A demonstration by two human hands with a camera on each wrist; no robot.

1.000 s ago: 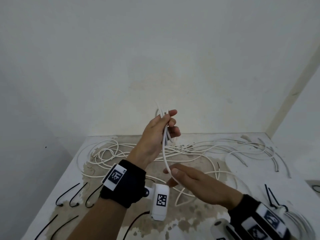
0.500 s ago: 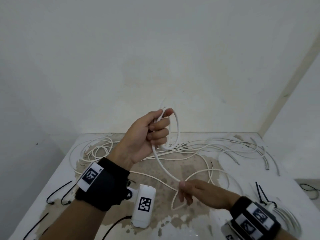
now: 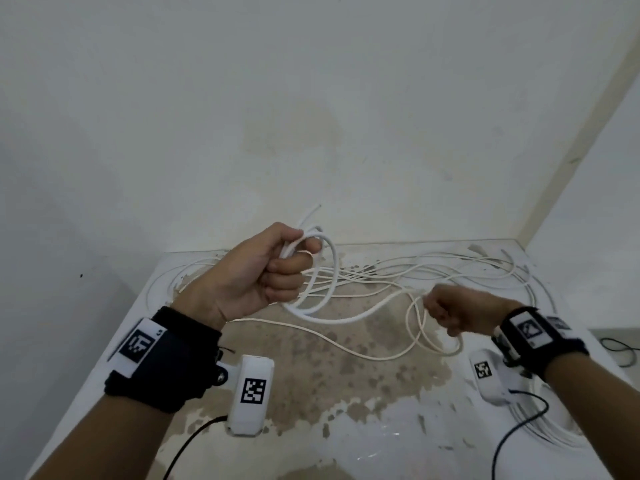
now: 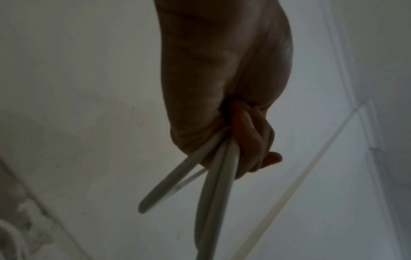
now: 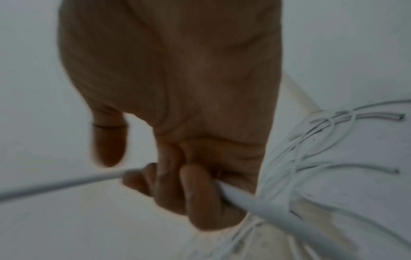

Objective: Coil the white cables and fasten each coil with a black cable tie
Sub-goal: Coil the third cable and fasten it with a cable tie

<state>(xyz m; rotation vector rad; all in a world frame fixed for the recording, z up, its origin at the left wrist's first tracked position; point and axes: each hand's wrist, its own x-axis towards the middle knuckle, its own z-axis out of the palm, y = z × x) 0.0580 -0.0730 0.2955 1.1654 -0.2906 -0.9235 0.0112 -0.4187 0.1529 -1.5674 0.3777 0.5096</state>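
Observation:
My left hand (image 3: 277,268) is raised above the table and grips a small coil of white cable (image 3: 325,271); its loops hang below the fist, and one free end (image 3: 311,213) sticks up. The left wrist view shows the same cable loops (image 4: 213,184) coming out of my curled fingers. The same cable runs on to my right hand (image 3: 446,310), which holds it in curled fingers at the right, lower than the left. In the right wrist view the cable (image 5: 255,198) passes through those fingers (image 5: 195,193).
Many loose white cables (image 3: 433,271) lie tangled across the back of the stained white table (image 3: 346,393). A finished coil (image 3: 543,427) lies at the right front. A black cable tie (image 3: 620,348) lies at the far right edge. Walls close in the back and right.
My left hand has closed tighter round the coil, which has gained a loop. My right hand has moved right and up, drawing the cable out sideways.

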